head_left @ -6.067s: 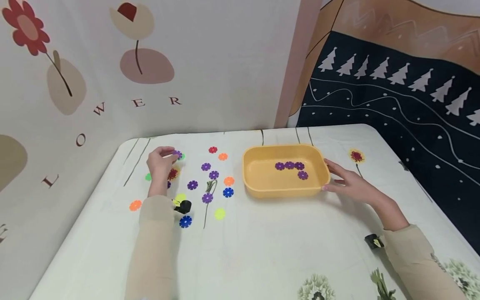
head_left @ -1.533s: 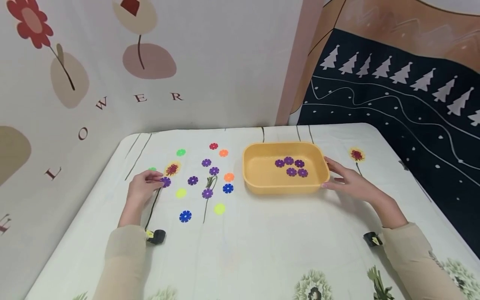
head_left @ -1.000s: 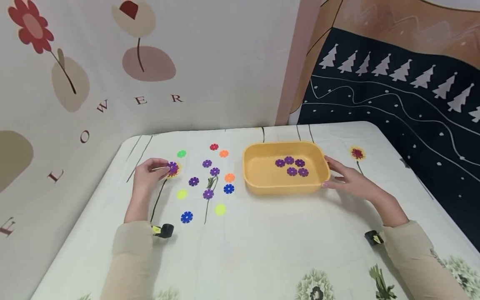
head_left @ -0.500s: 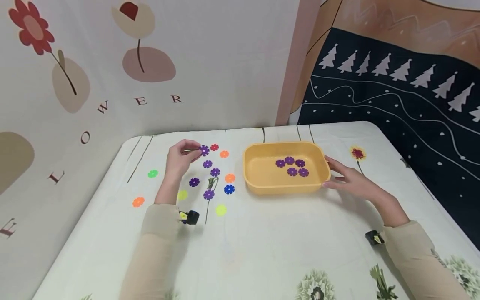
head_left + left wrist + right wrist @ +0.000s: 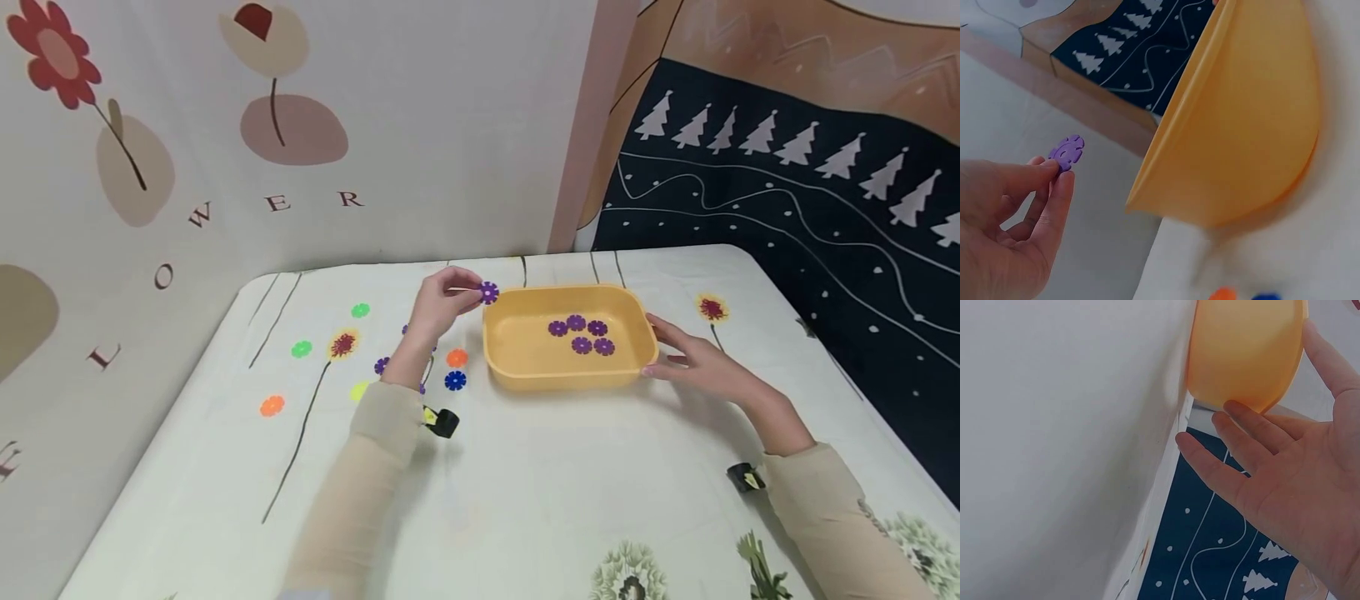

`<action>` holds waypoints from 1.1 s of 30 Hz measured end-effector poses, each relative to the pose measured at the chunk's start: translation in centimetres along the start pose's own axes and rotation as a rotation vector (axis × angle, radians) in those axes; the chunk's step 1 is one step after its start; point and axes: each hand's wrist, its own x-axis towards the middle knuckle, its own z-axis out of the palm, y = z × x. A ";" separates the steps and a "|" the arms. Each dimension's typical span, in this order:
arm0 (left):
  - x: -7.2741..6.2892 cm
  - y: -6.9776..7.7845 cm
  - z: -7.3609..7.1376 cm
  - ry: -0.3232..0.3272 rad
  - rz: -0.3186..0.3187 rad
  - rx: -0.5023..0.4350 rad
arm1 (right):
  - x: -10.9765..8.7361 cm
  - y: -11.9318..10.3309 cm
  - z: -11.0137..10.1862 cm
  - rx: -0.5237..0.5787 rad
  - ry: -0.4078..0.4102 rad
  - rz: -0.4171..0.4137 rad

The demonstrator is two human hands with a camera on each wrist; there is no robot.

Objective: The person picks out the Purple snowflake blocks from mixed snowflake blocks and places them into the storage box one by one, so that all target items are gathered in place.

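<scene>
My left hand (image 5: 442,304) pinches a purple interlocking disc (image 5: 489,292) with a notched, flower-like edge between thumb and fingertips. In the head view the disc overlaps the back left corner of a yellow plastic tub (image 5: 570,382); the left wrist view shows the disc (image 5: 1067,152) beside the tub's rim. Several purple discs (image 5: 581,345) lie inside the tub. At the tub's right end, my right hand (image 5: 697,362) has its fingers spread and its thumb by the rim. In the right wrist view the fingers (image 5: 1260,425) extend along the tub's end wall (image 5: 1241,356).
Loose discs lie left of the tub: orange (image 5: 457,358), blue (image 5: 455,381), green (image 5: 302,349) and yellow (image 5: 360,391). My left forearm hides some others. Flowers are printed on the white cloth (image 5: 525,483). Hanging fabric (image 5: 450,167) stands behind the table.
Earlier, one purple disc was added to the tub. My left hand then took another from the table's left side and carried it right to the tub's corner. My right hand has stayed in place.
</scene>
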 end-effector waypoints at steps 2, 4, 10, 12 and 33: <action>0.4 0.1 1.1 -0.023 -0.006 -0.003 | 0.0 0.1 0.0 -0.001 0.001 -0.001; 0.6 0.2 2.2 -0.041 -0.019 0.001 | 0.0 0.0 0.0 0.000 0.000 -0.002; 1.1 0.8 5.5 -0.130 -0.034 0.041 | 0.0 -0.1 -0.1 -0.008 0.002 0.001; 1.3 0.9 6.6 -0.153 -0.037 0.061 | 0.0 -0.2 -0.1 -0.006 0.004 0.002; 1.5 -1.7 11.2 -0.290 -0.175 0.365 | -0.1 0.1 0.0 -0.002 0.014 -0.031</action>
